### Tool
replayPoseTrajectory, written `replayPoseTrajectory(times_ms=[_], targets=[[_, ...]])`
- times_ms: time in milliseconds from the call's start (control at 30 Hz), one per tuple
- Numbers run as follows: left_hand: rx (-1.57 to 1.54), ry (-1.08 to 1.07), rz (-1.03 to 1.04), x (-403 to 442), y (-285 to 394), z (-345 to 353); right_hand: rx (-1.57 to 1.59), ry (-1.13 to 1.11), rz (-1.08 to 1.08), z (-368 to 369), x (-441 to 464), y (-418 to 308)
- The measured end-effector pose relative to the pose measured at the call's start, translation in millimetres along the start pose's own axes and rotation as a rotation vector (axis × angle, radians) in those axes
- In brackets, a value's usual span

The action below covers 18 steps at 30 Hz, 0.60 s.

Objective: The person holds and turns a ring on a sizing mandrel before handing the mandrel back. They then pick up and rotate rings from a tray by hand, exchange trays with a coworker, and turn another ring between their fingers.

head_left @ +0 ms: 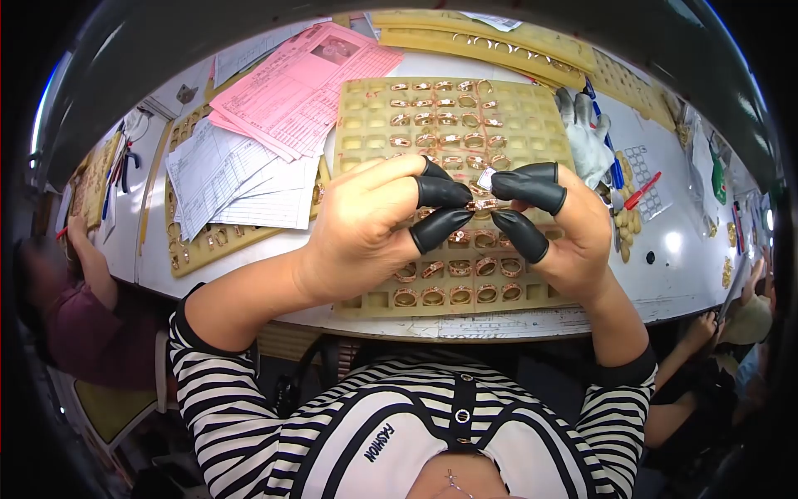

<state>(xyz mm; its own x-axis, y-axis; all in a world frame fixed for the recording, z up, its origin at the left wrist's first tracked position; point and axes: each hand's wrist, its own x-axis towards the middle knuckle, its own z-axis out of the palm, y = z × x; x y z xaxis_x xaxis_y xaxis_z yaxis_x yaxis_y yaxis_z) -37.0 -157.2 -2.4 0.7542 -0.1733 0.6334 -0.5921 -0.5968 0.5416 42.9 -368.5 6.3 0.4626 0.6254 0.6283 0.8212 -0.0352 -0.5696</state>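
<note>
Both hands meet over a pale yellow ring tray that has several rows of rings in its slots. Between the black-covered fingertips is a rose-gold ring. My left hand pinches it from the left, with thumb and fingers in black finger cots. My right hand closes on its right side, also in black finger cots. A small white tag or cloth piece shows at the right fingertips; how it is held I cannot tell. The hands hide part of the tray's middle rows.
Pink printed forms and white sheets lie to the left, partly over another ring tray. More trays are at the back. On the right are a grey-white glove, a red pen and blue tools. Other people sit on both sides.
</note>
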Motion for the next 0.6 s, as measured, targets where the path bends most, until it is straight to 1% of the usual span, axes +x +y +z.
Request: replayPoseTrajectory(times_ms=[33, 100, 200, 233, 300, 333, 433, 500, 600], targets=[[-0.010, 0.010, 0.005, -0.1, -1.5, 1.5, -0.033, 0.024, -0.059, 1.9, -1.2, 3.7], [-0.009, 0.007, -0.005, -0.5, -1.1, 1.5, -0.067, 0.006, -0.107, 1.8, -1.6, 6.7], [-0.025, -0.001, -0.010, 0.8, -2.1, 3.0, -0.027, 0.008, -0.103, 1.5, -1.9, 6.9], [0.004, -0.004, -0.017, -0.4, -3.0, 5.6, 0.034, -0.013, -0.082, -0.1, -1.1, 5.2], [-0.018, -0.079, -0.046, -4.3, -6.5, 6.2, 0.093, -0.015, -0.054, 0.2, -1.8, 2.5], [0.023, -0.062, 0.005, -3.7, -7.0, 6.7, 0.067, -0.031, -0.056, -0.7, -2.1, 2.2], [0.028, -0.029, 0.011, -2.8, -4.4, 5.4, 0.075, -0.045, -0.048, -1.9, -1.2, 1.6], [-0.021, -0.001, -0.004, -1.4, -1.4, 4.7, 0.074, -0.041, -0.032, -1.2, -2.6, 2.4], [0.000, -0.005, 0.018, -1.1, -1.3, 1.5, 0.079, -0.043, -0.024, -1.2, -2.0, 2.1]])
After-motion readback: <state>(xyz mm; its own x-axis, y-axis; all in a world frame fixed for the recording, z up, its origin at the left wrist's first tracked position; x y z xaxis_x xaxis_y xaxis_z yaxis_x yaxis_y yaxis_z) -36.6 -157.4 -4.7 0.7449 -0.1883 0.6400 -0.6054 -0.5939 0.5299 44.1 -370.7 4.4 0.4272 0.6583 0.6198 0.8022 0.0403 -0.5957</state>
